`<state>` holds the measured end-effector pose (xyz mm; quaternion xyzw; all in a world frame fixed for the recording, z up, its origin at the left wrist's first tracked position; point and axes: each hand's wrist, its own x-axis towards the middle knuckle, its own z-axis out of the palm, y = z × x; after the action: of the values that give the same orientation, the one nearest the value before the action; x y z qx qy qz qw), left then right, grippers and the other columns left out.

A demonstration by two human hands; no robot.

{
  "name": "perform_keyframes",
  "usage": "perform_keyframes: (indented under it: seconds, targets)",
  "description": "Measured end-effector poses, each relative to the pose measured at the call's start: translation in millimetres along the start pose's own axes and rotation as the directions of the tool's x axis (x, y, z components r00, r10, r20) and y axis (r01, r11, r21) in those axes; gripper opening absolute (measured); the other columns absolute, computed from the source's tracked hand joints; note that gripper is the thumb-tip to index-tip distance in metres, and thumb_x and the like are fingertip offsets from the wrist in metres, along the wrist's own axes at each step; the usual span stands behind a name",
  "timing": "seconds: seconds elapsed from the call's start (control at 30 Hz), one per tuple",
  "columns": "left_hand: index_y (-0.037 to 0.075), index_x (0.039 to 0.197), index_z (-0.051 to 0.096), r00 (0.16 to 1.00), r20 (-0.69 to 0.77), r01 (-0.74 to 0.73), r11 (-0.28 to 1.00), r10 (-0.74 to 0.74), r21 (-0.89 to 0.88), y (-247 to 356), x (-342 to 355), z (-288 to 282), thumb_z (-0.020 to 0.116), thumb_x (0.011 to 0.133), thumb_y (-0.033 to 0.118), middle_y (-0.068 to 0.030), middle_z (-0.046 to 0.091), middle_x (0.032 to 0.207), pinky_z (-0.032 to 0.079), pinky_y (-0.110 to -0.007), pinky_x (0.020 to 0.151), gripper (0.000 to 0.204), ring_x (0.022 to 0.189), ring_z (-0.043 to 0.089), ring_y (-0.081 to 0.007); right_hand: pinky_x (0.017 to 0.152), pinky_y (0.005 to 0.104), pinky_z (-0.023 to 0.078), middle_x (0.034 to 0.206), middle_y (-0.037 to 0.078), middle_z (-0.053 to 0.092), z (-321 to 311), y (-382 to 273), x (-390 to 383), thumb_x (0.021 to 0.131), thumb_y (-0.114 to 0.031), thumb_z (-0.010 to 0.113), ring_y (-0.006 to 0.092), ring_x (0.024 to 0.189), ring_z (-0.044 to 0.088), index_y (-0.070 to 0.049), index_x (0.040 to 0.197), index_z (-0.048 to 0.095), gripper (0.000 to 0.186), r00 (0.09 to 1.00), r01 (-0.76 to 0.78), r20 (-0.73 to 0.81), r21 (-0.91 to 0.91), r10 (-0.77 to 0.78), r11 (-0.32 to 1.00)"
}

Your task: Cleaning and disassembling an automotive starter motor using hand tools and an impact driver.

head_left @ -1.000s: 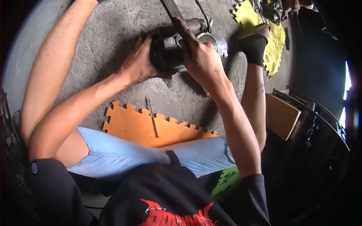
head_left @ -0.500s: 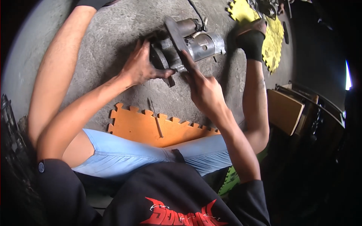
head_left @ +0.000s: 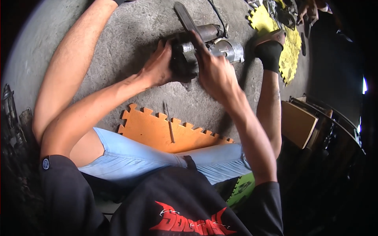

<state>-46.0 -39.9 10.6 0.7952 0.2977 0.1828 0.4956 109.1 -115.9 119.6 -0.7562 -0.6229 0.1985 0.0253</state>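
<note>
On the concrete floor (head_left: 118, 43) between outstretched legs, both hands grip a starter motor (head_left: 204, 49).

Seated on an orange foam mat (head_left: 151, 131), the person holds the dark, greasy housing end of the motor with the left hand (head_left: 159, 67), fingers curled around its near side. The right hand (head_left: 214, 72) is closed over the top of the same housing, beside the left, and a long dark flat tool (head_left: 187, 17) rises from under it toward the upper edge; whether the fingers clamp the tool itself I cannot tell. The motor's silver cylindrical body lies toward the right, near the foot in a black sock (head_left: 269, 53). A thin metal rod (head_left: 170, 122) lies on the orange mat, well apart from the hands. A yellow foam mat (head_left: 291, 51) with parts on it lies beyond the foot.
</note>
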Motion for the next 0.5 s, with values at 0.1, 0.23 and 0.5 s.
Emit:
perform_keyframes:
  seconds: [0.1, 0.23, 0.5]
  targets:
    - [-0.003, 0.143, 0.028, 0.996, 0.018, -0.085, 0.996, 0.085, 0.019, 6, 0, 3, 0.090, 0.061, 0.043, -0.0269, 0.042, 0.136, 0.035, -0.047, 0.111, 0.113, 0.130, 0.039, -0.0398, 0.059, 0.0495, 0.053, 0.074, 0.028, 0.064, -13, 16, 46, 0.097, -0.017, 0.049, 0.0414, 0.068, 0.066, -0.013, 0.140, 0.048, 0.043, 0.995, 0.097, -0.024, -0.028, -0.097, 0.995]
    - [0.006, 0.141, 0.045, 0.991, 0.115, -0.079, 0.993, 0.069, 0.087, 8, -2, 0, 0.076, 0.065, 0.068, -0.0288, 0.040, 0.144, 0.021, -0.056, 0.116, 0.102, 0.134, 0.029, -0.0517, 0.063, 0.0483, 0.054, 0.085, 0.029, 0.065, -44, 11, 35, 0.094, -0.010, 0.049, 0.0427, 0.070, 0.066, -0.012, 0.138, 0.051, 0.044, 0.989, 0.131, -0.086, 0.092, -0.123, 0.987]
    - [-0.011, 0.138, 0.029, 0.987, -0.007, -0.155, 0.977, 0.158, 0.149, -5, 7, 12, 0.087, 0.063, 0.046, -0.0330, 0.045, 0.132, 0.037, -0.048, 0.111, 0.110, 0.125, 0.042, -0.0509, 0.047, 0.0489, 0.053, 0.063, 0.024, 0.062, 4, 9, -28, 0.098, -0.014, 0.050, 0.0375, 0.050, 0.062, -0.023, 0.153, 0.027, 0.060, 0.996, 0.059, -0.061, 0.028, -0.058, 0.998]
